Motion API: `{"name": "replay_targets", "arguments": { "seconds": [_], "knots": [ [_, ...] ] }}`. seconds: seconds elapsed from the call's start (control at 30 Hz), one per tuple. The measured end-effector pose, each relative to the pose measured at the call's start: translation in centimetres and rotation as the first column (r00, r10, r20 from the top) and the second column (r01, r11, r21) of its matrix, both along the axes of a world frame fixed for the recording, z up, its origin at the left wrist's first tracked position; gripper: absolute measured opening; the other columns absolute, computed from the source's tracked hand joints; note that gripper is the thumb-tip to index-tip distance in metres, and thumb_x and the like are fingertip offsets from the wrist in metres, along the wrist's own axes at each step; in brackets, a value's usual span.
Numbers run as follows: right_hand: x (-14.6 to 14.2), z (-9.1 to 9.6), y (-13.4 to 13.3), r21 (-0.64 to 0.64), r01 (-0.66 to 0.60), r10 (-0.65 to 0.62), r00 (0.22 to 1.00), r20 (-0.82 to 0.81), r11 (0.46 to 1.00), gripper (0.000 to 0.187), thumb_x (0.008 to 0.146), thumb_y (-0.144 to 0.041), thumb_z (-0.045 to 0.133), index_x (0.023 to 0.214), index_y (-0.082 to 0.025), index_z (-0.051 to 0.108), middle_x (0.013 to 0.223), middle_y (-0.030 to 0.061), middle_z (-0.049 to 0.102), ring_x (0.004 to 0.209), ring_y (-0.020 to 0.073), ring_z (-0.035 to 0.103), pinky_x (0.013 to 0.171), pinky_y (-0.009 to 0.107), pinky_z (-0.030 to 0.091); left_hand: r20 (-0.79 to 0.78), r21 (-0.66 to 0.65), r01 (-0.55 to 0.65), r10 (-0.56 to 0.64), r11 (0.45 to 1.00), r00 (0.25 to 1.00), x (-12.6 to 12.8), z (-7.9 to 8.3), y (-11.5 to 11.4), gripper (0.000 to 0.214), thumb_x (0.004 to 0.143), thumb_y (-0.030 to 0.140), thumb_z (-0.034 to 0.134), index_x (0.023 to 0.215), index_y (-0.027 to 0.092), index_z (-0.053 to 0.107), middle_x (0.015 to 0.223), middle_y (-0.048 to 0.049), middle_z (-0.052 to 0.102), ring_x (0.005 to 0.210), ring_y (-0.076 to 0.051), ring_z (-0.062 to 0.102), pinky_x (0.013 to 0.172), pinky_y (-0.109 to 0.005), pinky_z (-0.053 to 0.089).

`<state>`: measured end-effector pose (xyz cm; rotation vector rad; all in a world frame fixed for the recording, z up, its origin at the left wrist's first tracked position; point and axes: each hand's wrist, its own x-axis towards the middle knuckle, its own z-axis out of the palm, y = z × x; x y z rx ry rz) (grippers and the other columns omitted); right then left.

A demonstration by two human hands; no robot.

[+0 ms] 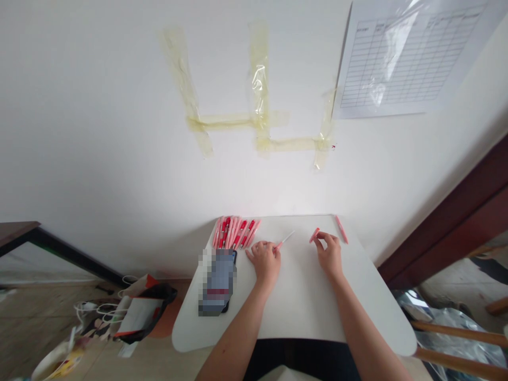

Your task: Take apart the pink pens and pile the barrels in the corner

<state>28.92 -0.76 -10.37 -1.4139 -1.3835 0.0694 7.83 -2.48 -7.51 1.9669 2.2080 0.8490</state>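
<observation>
Cannot identify pink piece [314, 235] at right hand [329, 255] fingertips; cannot read pixelated phone [217, 283] or gridded sheet [400, 58], cropped at top.

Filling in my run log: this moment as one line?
left hand: pinches thin refill | right hand: pinches pink piece | pink pens: row at back of table
</observation>
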Motion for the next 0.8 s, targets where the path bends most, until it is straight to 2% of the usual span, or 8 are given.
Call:
{"name": "replay_targets", "arguments": {
  "seconds": [0.1, 0.27, 0.47, 0.67, 0.8],
  "knots": [
    [0.0, 0.0, 0.0, 0.014, 0.015, -0.015, 1.0, 0.02, 1.0, 0.028, 0.096, -0.045, 0.051, 0.098, -0.023, 0.069, 0.099, 0.0107, 0.072, 0.1, 0.0277, 0.058, 0.091, 0.046, 0.043, -0.001, 0.003, 0.002, -0.002, 1.0, 1.0, 0.0, -0.1, 0.0, 0.017, 0.088, 0.028, 0.058, 0.096, 0.027, 0.074, 0.112, -0.0079, 0.065, 0.119, -0.03, 0.049, 0.113, -0.061, 0.02],
    [-0.2, 0.0, -0.2, -0.016, 0.029, -0.026, 0.989, 0.146, 0.999, 0.027, 0.098, -0.042, 0.05, 0.094, -0.025, 0.07, 0.092, 0.0083, 0.072, 0.103, 0.0289, 0.057, 0.1, 0.053, 0.036, -0.001, 0.007, 0.002, -0.002, 1.0, 1.0, 0.0, -0.2, 0.0, 0.017, 0.089, 0.028, 0.058, 0.096, 0.026, 0.074, 0.111, -0.0083, 0.064, 0.12, -0.03, 0.048, 0.114, -0.061, 0.02],
    [-0.3, 0.5, -0.4, 0.092, 0.071, -0.086, 0.983, 0.161, 0.993, 0.029, 0.098, -0.043, 0.051, 0.089, -0.024, 0.072, 0.104, 0.0111, 0.064, 0.11, 0.0275, 0.058, 0.105, 0.055, 0.035, 0.005, -0.002, 0.005, -0.005, 1.0, 1.0, 0.0, 0.0, 0.0, 0.016, 0.088, 0.028, 0.059, 0.095, 0.026, 0.074, 0.112, -0.0081, 0.064, 0.119, -0.03, 0.048, 0.113, -0.061, 0.02],
    [-0.6, 1.1, -0.7, 0.134, -0.011, -0.018, 0.977, 0.212, 0.991, 0.021, 0.099, -0.034, 0.051, 0.095, -0.028, 0.07, 0.098, 0.0062, 0.07, 0.112, 0.0266, 0.058, 0.108, 0.056, 0.032, 0.005, 0.007, 0.006, -0.006, 1.0, 1.0, 0.0, -0.2, 0.0, 0.017, 0.089, 0.03, 0.058, 0.095, 0.027, 0.074, 0.112, -0.0082, 0.064, 0.119, -0.03, 0.048, 0.113, -0.062, 0.02],
    [-0.7, 1.4, -0.9, 0.159, -0.022, -0.018, 0.97, 0.241, 0.987, 0.018, 0.098, -0.031, 0.052, 0.096, -0.028, 0.07, 0.096, 0.0046, 0.073, 0.112, 0.0264, 0.058, 0.109, 0.057, 0.029, 0.008, 0.01, 0.006, -0.006, 1.0, 1.0, 0.0, -0.2, 0.0, 0.016, 0.089, 0.03, 0.059, 0.095, 0.027, 0.074, 0.111, -0.0082, 0.064, 0.12, -0.03, 0.048, 0.114, -0.062, 0.019]
  ]
}}
